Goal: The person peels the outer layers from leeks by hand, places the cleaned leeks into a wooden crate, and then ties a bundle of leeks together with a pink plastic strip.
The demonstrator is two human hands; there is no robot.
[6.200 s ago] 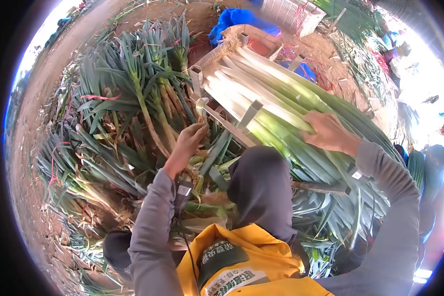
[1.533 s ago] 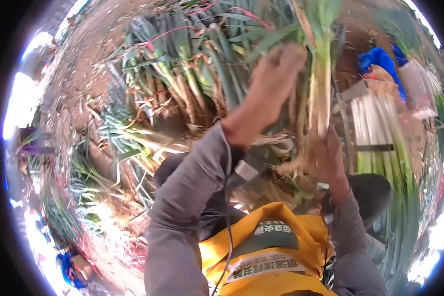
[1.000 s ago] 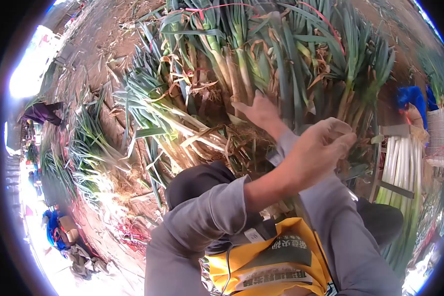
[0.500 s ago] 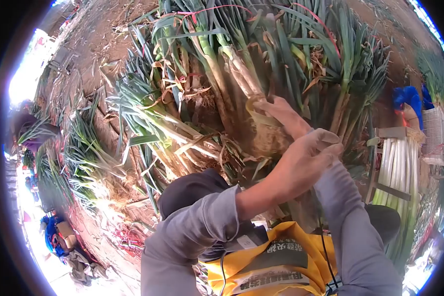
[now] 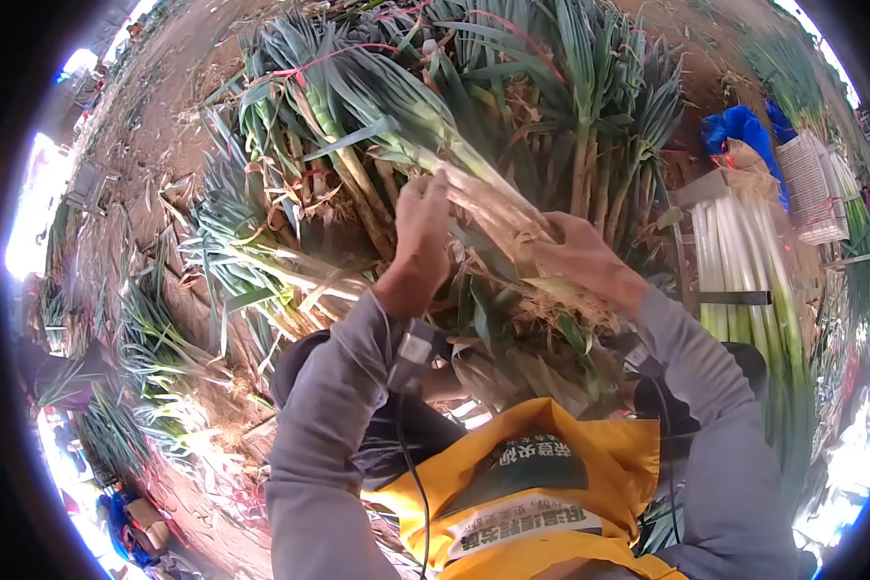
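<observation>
A bundle of green onions (image 5: pixel 488 201) lies slantwise in front of me, leaves toward the upper left and roots toward the lower right. My right hand (image 5: pixel 588 259) is closed around its pale lower stalks, just above the dry roots (image 5: pixel 565 304). Against the left edge of the same stalks, my left hand (image 5: pixel 421 224) is closed with its fingers curled; what lies inside them is hidden. Dry, peeled outer leaves (image 5: pixel 512 372) hang and lie below the roots, above my yellow apron (image 5: pixel 522 474).
More green onion bunches (image 5: pixel 329 135) with red ties stand beyond my hands, and others (image 5: pixel 261 256) lie at the left. Cleaned white-stalked onions (image 5: pixel 744 251) rest in a frame at the right. Behind them are a blue bag (image 5: pixel 744 135) and a pale crate (image 5: pixel 812 188).
My left hand has moved from beside my right wrist to the left edge of the stalks. The view has shifted, and the bundle now lies more slantwise, with my right hand still on it.
</observation>
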